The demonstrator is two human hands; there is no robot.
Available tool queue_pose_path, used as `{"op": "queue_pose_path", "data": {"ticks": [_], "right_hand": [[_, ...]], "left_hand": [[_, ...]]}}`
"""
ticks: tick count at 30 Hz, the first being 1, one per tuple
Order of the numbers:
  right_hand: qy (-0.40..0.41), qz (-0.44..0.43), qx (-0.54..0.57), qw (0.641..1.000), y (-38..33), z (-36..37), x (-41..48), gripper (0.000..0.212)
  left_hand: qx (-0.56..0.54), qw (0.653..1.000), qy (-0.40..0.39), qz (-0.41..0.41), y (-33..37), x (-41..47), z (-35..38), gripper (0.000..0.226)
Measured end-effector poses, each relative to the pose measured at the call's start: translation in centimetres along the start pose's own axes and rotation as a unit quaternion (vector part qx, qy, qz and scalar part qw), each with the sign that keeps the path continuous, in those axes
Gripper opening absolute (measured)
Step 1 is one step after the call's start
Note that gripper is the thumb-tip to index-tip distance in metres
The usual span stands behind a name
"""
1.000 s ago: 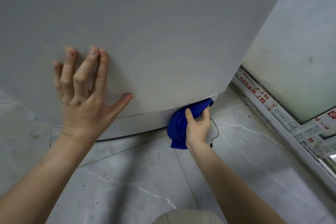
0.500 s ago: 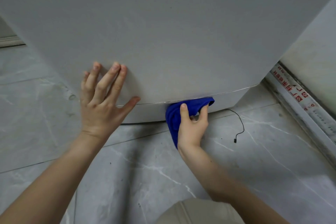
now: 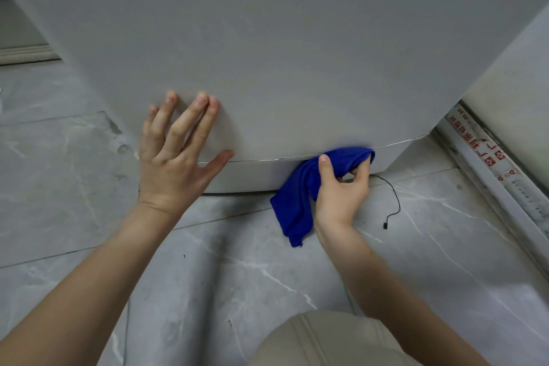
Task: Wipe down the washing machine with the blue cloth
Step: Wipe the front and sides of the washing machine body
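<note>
- Grey floor tiles [image 3: 208,291] with pale veins, seen from above, from a low crouch; at the far right a door track [image 3: 487,163] with red-printed tape, along the wall.
- Across the upper view, the plain grey side of the washing machine [image 3: 297,53], ending low down in a thin seam and a narrower base band [image 3: 255,175] just above the floor.
- Right hand [image 3: 338,196] clamped on the blue cloth [image 3: 300,196]: thumb over the front of the bunch, fingers curled behind it, the top of the bunch pressed on the seam near the right corner of the machine.
- Rest of the cloth hanging loose at the left of that hand, down toward the floor, with its long axis slanting from upper right to lower left.
- Left hand [image 3: 175,163] flat on the panel, fingers straight and a little spread, thumb tip at the seam, holding nothing; probably there only for support.
- Between the 2 hands, a free stretch of seam and base band, running left from the cloth toward the left thumb.
- Probably a stroke along this band to come; right hand the nearer 1, already touching it, with the left thumb in the way at the far end.
- Thin black cord [image 3: 395,202] on the floor just right of the right hand, starting under the corner; possibly a risk of snagging during a wipe to that side.
</note>
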State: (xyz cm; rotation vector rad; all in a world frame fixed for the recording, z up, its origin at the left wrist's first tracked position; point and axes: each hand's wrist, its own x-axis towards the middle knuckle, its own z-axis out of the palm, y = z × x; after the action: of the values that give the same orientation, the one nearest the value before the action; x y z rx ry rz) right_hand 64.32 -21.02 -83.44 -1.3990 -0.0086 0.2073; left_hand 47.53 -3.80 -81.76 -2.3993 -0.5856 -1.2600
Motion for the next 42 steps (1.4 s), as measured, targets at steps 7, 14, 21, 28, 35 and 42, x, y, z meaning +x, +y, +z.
{"op": "queue_pose_path", "data": {"ticks": [7,14,21,28,35,42], "right_hand": [[-0.023,0.008,-0.026,0.999,0.5,2.7,-3.7,0.079],[-0.058,-0.01,-0.088,0.994,1.9,6.4,-7.3,0.072],[-0.086,-0.003,-0.107,0.99,3.5,9.7,-10.7,0.077],[-0.098,0.021,-0.107,0.989,3.8,12.9,-13.8,0.077],[-0.109,0.018,-0.078,0.991,2.6,10.6,-12.1,0.053],[-0.106,0.014,-0.027,0.994,-0.2,9.7,-10.7,0.051]], "left_hand": [[0.005,0.999,-0.005,0.044,-2.0,-0.3,-1.3,0.071],[0.0,1.0,0.004,0.015,-3.7,-1.1,-1.9,0.066],[-0.02,0.999,0.006,-0.027,-5.7,-1.9,-2.4,0.066],[-0.1,0.983,-0.017,-0.154,-6.5,-1.8,-2.8,0.089],[-0.146,0.971,-0.038,-0.185,-6.3,-1.6,-3.1,0.095],[-0.145,0.966,-0.042,-0.211,-5.8,0.3,-4.5,0.109]]}}
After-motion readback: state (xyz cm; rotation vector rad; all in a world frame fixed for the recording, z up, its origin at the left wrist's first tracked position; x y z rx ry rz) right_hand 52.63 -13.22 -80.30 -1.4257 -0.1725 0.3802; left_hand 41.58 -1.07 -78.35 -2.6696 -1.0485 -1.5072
